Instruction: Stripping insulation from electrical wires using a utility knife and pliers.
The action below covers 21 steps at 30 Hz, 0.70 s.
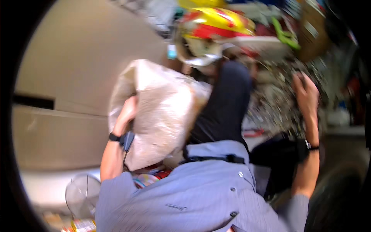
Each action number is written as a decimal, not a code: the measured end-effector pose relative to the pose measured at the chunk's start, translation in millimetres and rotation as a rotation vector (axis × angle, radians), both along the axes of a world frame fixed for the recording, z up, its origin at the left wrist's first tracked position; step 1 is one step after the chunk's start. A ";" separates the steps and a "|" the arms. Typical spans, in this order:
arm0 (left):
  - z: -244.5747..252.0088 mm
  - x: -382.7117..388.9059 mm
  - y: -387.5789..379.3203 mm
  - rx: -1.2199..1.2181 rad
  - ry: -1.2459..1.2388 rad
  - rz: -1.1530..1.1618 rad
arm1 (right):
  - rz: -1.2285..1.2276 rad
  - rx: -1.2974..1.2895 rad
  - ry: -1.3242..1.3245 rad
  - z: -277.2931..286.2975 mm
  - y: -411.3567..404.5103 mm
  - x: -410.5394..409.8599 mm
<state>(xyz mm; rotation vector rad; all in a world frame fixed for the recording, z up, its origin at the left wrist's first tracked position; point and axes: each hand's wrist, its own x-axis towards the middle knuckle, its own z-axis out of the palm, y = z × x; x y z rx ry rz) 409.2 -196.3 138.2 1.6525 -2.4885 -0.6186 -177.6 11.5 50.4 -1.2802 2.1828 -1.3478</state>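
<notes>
A large, pale, glossy sack [162, 113] stands at the left of my legs. At its near left side is my left hand [130, 107], curled against a fold of the material; its fingers are mostly hidden. My right hand [307, 90] is out at the right, above a blurred heap of small mixed items [272, 101]. Its fingers are bent around something small and dark, too blurred to name. Beyond my knee lies a yellow and red plastic package [217, 23], with a round, whitish rim [200, 59] below it.
Large brown cardboard panels [72, 72] fill the left side. A bright green plastic item [284, 34] and a brown cardboard piece [313, 32] lie at the top right. Behind my left arm stands a round transparent object [82, 195]. Something red [253, 133] lies right of my leg.
</notes>
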 end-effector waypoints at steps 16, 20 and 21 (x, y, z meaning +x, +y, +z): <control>160.9 -144.3 -7.8 -0.112 -0.426 -0.291 | -0.079 -0.096 -0.512 13.5 40.3 -59.5; 116.1 -269.9 -31.7 -0.117 -0.245 -0.660 | -0.054 -0.336 -0.570 -7.0 57.9 -88.9; 97.9 -310.1 -29.5 -0.066 -0.219 -0.801 | -0.074 -0.199 -0.594 -14.0 59.4 -93.4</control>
